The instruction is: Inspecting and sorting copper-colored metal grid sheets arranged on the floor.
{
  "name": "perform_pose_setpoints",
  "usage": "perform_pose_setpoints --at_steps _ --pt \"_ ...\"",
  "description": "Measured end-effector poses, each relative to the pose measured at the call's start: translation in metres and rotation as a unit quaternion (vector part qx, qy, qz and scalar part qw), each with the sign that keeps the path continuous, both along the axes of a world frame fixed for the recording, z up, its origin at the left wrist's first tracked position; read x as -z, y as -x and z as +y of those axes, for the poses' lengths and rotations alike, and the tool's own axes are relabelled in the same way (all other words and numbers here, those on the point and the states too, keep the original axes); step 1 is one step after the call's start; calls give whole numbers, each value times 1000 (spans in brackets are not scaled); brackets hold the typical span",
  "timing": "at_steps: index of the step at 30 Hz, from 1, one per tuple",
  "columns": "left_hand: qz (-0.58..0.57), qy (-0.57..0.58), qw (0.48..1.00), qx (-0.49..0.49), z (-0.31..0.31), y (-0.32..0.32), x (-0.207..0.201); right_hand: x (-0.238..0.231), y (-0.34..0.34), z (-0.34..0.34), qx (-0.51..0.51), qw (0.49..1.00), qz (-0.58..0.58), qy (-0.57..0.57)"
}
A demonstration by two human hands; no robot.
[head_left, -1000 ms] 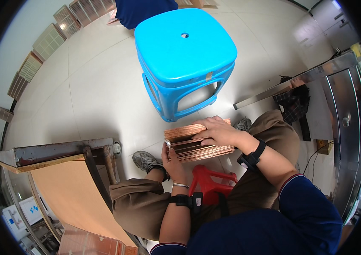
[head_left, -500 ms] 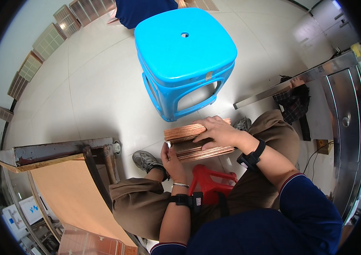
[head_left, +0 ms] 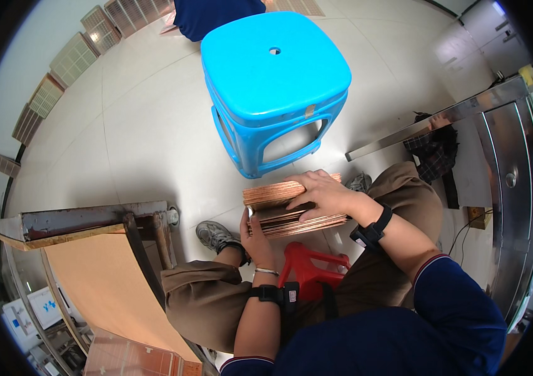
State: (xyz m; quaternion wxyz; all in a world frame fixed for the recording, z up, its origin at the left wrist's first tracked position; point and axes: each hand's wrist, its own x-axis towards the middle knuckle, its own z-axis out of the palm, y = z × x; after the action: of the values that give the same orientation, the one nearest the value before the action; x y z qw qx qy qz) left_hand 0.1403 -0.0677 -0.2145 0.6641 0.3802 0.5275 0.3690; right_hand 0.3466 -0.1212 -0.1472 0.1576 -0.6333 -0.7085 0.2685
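Note:
Between my knees I hold a stack of thin copper-coloured boards (head_left: 274,191), parted into a far bundle and a near bundle of boards (head_left: 313,227) with a dark gap between them. My right hand (head_left: 324,194) lies over the top at the right, its fingers bent round the far bundle and its thumb toward the near one. At the left end, my left hand (head_left: 256,237) is closed on the boards' edges. A small whitish thing (head_left: 251,212) shows at its fingertips; its kind cannot be made out. The fingers under the stack are hidden.
A blue plastic stool (head_left: 276,69) stands ahead, and a red stool (head_left: 307,266) is below the boards. At left is a metal-framed stand with a tan panel (head_left: 103,276); at right, a metal cabinet (head_left: 508,163). Several boards (head_left: 75,61) lean along the far-left wall.
My left hand has shifted slightly, and the near bundle's edges look a little more fanned apart. My right hand stays almost in place.

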Motion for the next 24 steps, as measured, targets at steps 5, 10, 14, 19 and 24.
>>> perform_pose_setpoints --at_steps 5,10,14,19,24 --pt "5 -13 1000 6 -1 2 2 1 1 -1 4 1000 -5 5" --pt "-11 30 999 31 0 0 -1 10 0 -3 12 1000 -13 -3" --pt "2 9 999 33 2 1 -1 0 2 0 11 1000 -4 0" --pt "-11 21 999 31 2 1 5 3 2 -1 13 1000 -13 -1" --pt "63 -31 997 17 -1 3 14 10 1 -1 11 999 -32 1"
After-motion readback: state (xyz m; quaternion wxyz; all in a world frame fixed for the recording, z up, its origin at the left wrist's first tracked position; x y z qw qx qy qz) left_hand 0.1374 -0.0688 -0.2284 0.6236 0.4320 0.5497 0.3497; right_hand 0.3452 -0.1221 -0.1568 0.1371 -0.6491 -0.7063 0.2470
